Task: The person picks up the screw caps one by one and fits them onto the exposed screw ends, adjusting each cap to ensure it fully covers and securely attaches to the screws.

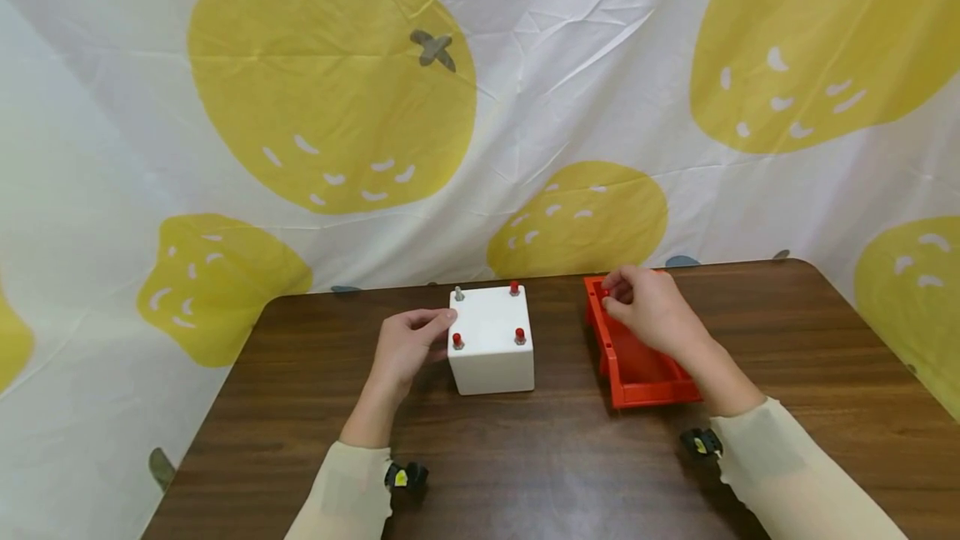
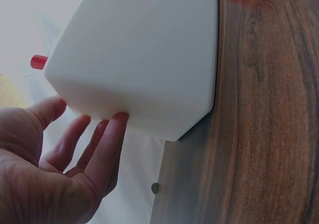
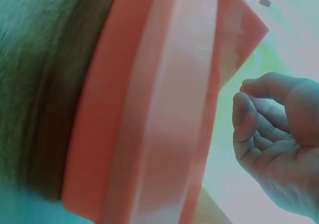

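Observation:
A white box (image 1: 489, 319) stands on the table with metal bolts at its top corners. Red caps (image 1: 520, 334) sit on the two front bolts and the back right one; the back left bolt (image 1: 459, 293) is bare. My left hand (image 1: 408, 344) rests against the box's left side, thumb at the top edge; fingertips (image 2: 119, 117) touch the side face in the left wrist view. Over a red bin (image 1: 621, 394), my right hand (image 1: 660, 315) pinches a small red cap (image 1: 605, 293) between thumb and forefinger. Only a sliver of that cap shows in the right wrist view.
The dark wooden table (image 1: 555, 457) carries the box and, to its right, the bin. Behind the table hangs a white cloth (image 1: 540, 107) with yellow fruit prints. Each wrist bears a small black camera strap (image 1: 406, 476).

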Demonstrator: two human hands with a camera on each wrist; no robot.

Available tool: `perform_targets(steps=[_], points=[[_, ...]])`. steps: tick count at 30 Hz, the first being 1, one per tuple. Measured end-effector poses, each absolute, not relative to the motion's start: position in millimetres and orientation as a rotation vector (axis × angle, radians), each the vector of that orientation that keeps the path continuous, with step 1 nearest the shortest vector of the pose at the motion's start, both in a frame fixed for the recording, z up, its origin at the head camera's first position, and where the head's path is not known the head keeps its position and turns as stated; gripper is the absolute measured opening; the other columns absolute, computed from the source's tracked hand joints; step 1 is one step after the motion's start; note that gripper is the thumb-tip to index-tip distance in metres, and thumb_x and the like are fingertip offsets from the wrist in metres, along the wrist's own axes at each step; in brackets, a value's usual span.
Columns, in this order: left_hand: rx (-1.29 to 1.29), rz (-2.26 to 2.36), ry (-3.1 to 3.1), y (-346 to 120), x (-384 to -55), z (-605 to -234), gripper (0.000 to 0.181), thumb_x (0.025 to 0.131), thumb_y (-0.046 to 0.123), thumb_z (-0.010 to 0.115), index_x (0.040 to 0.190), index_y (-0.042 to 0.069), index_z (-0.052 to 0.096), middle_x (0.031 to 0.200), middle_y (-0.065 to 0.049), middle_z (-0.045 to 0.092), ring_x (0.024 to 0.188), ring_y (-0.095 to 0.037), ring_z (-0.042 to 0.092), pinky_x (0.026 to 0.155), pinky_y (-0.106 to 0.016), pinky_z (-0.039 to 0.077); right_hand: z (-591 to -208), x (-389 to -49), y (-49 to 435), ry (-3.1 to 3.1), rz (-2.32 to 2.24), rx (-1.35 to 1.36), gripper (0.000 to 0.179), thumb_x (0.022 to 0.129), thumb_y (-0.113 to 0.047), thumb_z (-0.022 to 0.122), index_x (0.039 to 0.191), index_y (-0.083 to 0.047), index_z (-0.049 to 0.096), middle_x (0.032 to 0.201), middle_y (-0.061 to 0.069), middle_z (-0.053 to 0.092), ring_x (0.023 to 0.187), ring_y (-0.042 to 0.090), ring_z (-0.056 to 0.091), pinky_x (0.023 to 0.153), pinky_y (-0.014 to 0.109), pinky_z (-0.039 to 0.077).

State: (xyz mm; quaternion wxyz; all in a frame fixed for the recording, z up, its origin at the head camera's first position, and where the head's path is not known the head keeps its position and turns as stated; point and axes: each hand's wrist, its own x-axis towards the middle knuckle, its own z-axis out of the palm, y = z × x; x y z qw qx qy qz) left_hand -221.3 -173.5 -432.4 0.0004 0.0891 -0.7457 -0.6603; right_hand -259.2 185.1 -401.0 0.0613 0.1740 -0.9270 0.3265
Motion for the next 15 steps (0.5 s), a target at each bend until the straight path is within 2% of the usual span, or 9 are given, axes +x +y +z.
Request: perform_targets(steps=[15], points=[[0.285, -2.078, -2.342, -173.8, -220.8, -430.1, 0.038, 0.096, 0.032, 0.083, 0.119, 0.002, 0.079, 0.12, -0.015, 0.072, 0.102, -0.025, 0.073, 0.085, -0.042, 0.065, -382.6, -250.8, 175.3, -2.689, 1.033, 0.553, 0.011, 0.098, -0.008, 0.076, 0.108, -0.003, 0.074, 0.095, 0.007, 0.074, 0.087, 0.024, 0.067, 0.078, 0.042, 0.061]])
